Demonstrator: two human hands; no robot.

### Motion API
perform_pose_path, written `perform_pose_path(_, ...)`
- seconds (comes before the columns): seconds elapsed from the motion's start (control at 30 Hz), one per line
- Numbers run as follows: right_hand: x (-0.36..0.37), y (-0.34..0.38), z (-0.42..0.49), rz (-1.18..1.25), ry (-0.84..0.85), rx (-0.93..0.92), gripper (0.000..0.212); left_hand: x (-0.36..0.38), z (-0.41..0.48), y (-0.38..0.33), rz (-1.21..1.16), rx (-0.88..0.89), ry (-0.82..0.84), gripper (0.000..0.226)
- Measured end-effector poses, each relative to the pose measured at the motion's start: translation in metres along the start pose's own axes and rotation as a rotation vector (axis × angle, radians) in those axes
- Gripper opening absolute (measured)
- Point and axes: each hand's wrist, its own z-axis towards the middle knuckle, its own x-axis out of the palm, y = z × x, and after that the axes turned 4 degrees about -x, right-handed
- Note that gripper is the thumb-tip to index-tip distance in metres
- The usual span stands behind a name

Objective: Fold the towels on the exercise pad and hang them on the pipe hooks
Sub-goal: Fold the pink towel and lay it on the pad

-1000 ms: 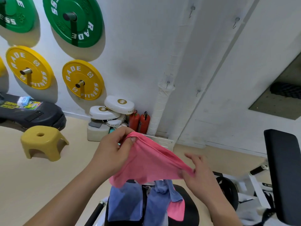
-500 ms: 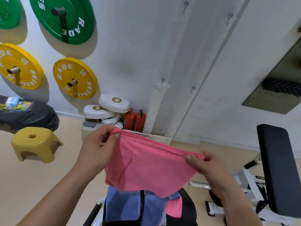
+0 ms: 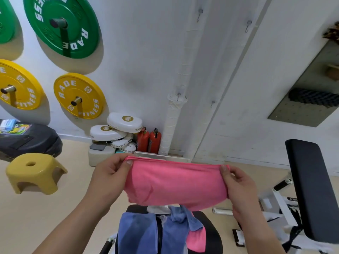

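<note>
- My left hand [image 3: 108,173] had its fingers [image 3: 128,163] clamped on the left end of the pink towel [image 3: 174,182], with the thumb on the near face and the rest curled behind the top edge.
- My right hand [image 3: 238,182] pinched the right end the same way, thumb in front, so the cloth was stretched flat in the air between both hands.
- The top edge looked doubled, so I judged the towel already folded once. I took the step in hand to be folding, not yet hanging.
- The next move, as I judged it, called for bringing the two ends together for another fold. Both corners would need to stay pinched so the layers would not slip apart.
- The pink towel hung above the exercise pad [image 3: 212,233] and touched nothing but my hands. Its lower edge hid part of the pile.
- On the pad lay two blue towels [image 3: 137,233], one draped flat and the other bunched, with a second pink cloth [image 3: 197,239] beside them. Most of the task seemed to be left.
- Farther out, the wrapped white pipe [image 3: 176,114] ran up the wall. The small hooks [image 3: 178,96] on it and beside it were all bare, and they were well apart from the towel.
</note>
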Motion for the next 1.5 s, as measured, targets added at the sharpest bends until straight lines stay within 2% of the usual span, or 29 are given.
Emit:
perform_pose_path(0.13,0.007,-0.004,-0.005,-0.049,-0.033,0.008,0.014,0.002,0.000,0.011,-0.044,-0.217,0.030,0.021)
perform_pose_path(0.27,0.024,0.011,-0.027,0.069,0.069,0.211,0.013,0.022,-0.028,0.008,-0.201,-0.334,0.075,0.015)
perform_pose_path(0.37,0.043,0.018,-0.048,0.074,0.196,0.203,0.013,0.044,-0.052,0.000,-0.265,-0.281,0.126,0.015)
perform_pose_path(0.5,0.070,0.014,-0.073,0.070,0.370,0.069,0.006,0.062,-0.069,-0.006,-0.175,-0.116,0.173,0.023)
perform_pose_path(0.6,0.076,0.010,-0.079,0.104,0.428,0.081,0.010,0.061,-0.070,-0.006,-0.094,-0.066,0.180,0.027)
perform_pose_path(0.8,0.072,0.003,-0.078,0.111,0.415,0.057,0.016,0.059,-0.075,-0.005,-0.039,-0.016,0.214,0.029)
perform_pose_path(0.93,0.075,0.003,-0.085,0.006,0.433,-0.059,0.015,0.062,-0.077,-0.004,-0.052,-0.037,0.216,0.023)
perform_pose_path(1.07,0.076,0.000,-0.089,-0.044,0.477,-0.132,0.053,0.059,-0.076,-0.002,-0.096,-0.031,0.240,0.018)
perform_pose_path(1.1,0.076,0.000,-0.088,-0.026,0.474,-0.119,0.055,0.057,-0.075,-0.002,-0.083,-0.010,0.218,0.021)
perform_pose_path(1.17,0.071,0.001,-0.084,-0.001,0.462,-0.073,0.040,0.052,-0.070,-0.002,-0.028,0.040,0.187,0.030)
perform_pose_path(1.23,0.063,0.010,-0.079,-0.051,0.440,-0.090,0.009,0.044,-0.064,-0.002,-0.013,0.056,0.245,0.033)
perform_pose_path(1.3,0.050,0.017,-0.072,-0.185,0.472,-0.186,0.040,0.036,-0.059,-0.004,0.001,0.074,0.377,0.030)
perform_pose_path(1.37,0.041,0.028,-0.066,-0.349,0.565,-0.370,0.061,0.031,-0.057,-0.010,0.017,0.106,0.505,0.027)
perform_pose_path(1.43,0.041,0.035,-0.060,-0.465,0.656,-0.549,0.061,0.029,-0.055,-0.014,0.070,0.148,0.576,0.026)
perform_pose_path(1.5,0.046,0.045,-0.057,-0.497,0.678,-0.534,0.045,0.030,-0.053,-0.015,0.142,0.222,0.599,0.029)
